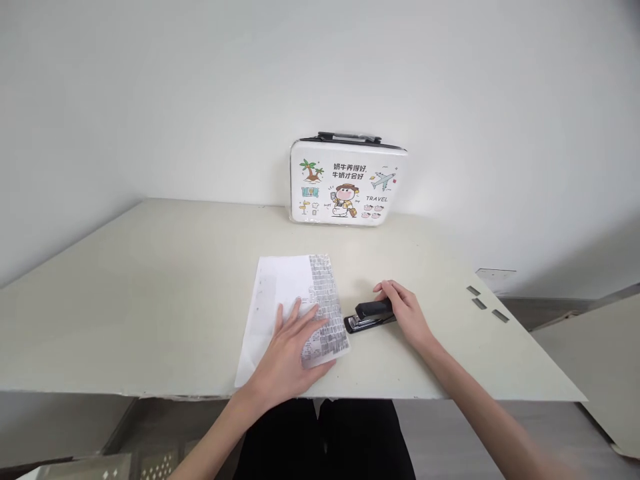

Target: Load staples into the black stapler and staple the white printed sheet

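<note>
Nearest us, black trousers [280, 443] show below the front edge of the pale, flat-topped table [150, 300]. We find the left hand [287, 357] laid flat, fingers spread wide and gripping nothing, on white rectangular paper sheets [287, 277] near that edge; their dense grey printing is too small to read. The right hand [407, 313] is closed around the rear of a black stapler with a metal inner channel [373, 309], its nose at the paper's right edge; we cannot tell whether they touch. Farther right lie three grey metal staple strips [479, 304]. At the back stands a white rounded-rectangular case [345, 183] with a black handle [325, 136], on which we read "奶牛养得好,牛奶才会好" and "TRAVEL" among cartoon prints.
</note>
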A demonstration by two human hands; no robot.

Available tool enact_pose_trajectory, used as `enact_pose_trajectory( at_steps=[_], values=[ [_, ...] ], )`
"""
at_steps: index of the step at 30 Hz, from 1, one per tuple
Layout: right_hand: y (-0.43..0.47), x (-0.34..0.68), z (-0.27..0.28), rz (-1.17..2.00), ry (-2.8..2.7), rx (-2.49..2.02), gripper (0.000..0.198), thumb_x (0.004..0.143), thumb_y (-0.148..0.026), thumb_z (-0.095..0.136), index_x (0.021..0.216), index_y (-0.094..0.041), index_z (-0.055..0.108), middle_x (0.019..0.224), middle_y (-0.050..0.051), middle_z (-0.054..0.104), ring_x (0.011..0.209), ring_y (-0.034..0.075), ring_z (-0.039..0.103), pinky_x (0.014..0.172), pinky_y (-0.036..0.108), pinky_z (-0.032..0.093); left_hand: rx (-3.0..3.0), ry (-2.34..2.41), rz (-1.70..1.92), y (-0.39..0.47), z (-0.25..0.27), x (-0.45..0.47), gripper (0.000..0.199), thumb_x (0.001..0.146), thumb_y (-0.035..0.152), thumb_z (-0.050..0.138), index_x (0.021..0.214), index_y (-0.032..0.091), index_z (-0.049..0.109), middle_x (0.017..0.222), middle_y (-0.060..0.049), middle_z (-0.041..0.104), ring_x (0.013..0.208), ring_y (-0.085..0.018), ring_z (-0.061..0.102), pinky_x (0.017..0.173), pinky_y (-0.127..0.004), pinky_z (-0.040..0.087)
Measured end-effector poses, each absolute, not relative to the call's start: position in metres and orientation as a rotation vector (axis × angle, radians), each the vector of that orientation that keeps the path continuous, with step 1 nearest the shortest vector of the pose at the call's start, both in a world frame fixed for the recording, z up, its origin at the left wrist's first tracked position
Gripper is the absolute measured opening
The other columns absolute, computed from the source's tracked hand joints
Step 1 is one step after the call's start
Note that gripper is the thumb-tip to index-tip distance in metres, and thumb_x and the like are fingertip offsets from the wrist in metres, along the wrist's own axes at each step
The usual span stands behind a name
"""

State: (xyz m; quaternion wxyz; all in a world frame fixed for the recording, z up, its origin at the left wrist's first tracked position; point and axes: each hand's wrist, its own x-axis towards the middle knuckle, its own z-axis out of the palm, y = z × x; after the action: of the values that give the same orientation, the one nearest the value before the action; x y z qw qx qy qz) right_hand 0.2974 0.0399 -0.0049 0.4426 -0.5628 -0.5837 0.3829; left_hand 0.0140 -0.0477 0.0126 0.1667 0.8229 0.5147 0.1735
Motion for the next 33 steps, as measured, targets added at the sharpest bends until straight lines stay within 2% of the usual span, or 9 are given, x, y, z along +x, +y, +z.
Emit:
enact_pose_trajectory(
  at_steps=[5,12,18,23,28,33],
  values=[
    [0.029,0.302,-0.005,0.915,-1.472,-1.417,0.046,0.1,-0.063,0.047,0.089,-0.023,0.068,0.076,0.001,0.065,0.077,0.02,0.056,0.071,0.029,0.042,2.358,1.436,0.509,-0.04,0.009,0.027,0.068,0.092,0.065,0.065,0.15,0.032,0.054,0.17,-0.003,0.034,0.162,-0.035,0.011,0.13,-0.066,0.001],
    [0.01,0.307,0.006,0.92,-1.52,-1.509,0.048,0.1,-0.066,0.045,0.09,-0.024,0.066,0.082,0.002,0.068,0.082,0.021,0.059,0.076,0.031,0.044,2.297,1.39,0.434,-0.035,0.017,0.041,0.094,0.079,0.091,0.055,0.153,0.033,0.053,0.173,-0.006,0.024,0.161,-0.041,0.001,0.126,-0.071,-0.004],
    [0.011,0.315,0.027,1.012,-1.645,-1.57,0.055,0.1,-0.072,0.041,0.094,-0.025,0.067,0.091,0.005,0.072,0.093,0.024,0.064,0.087,0.034,0.048,2.336,1.413,0.493,-0.032,0.011,0.05,0.074,0.095,0.082,0.041,0.15,0.035,0.057,0.173,-0.005,0.028,0.161,-0.039,0.001,0.127,-0.069,-0.005],
    [0.016,0.311,0.053,1.082,-1.741,-1.569,0.057,0.099,-0.074,0.04,0.095,-0.025,0.067,0.1,0.007,0.076,0.098,0.024,0.069,0.093,0.037,0.051,2.387,1.413,0.493,-0.026,0.006,0.053,0.07,0.096,0.08,0.043,0.151,0.038,0.056,0.173,-0.006,0.027,0.161,-0.044,0.002,0.124,-0.073,-0.006],
    [0.023,0.302,0.056,0.938,-1.932,-1.557,0.054,0.102,-0.069,0.038,0.099,-0.027,0.072,0.115,0.006,0.076,0.111,0.026,0.068,0.102,0.04,0.049,2.413,1.447,0.505,-0.017,0.003,0.057,0.074,0.093,0.081,0.047,0.149,0.035,0.058,0.173,-0.007,0.028,0.16,-0.047,0.004,0.122,-0.075,-0.008],
    [0.022,0.29,0.05,0.841,-2.028,-1.63,0.054,0.104,-0.066,0.034,0.107,-0.029,0.073,0.118,0.005,0.076,0.111,0.029,0.068,0.094,0.04,0.051,2.435,1.44,0.534,-0.014,-0.001,0.065,0.08,0.089,0.084,0.05,0.152,0.036,0.055,0.173,-0.006,0.027,0.159,-0.049,0.003,0.121,-0.076,-0.009]
  ],
)
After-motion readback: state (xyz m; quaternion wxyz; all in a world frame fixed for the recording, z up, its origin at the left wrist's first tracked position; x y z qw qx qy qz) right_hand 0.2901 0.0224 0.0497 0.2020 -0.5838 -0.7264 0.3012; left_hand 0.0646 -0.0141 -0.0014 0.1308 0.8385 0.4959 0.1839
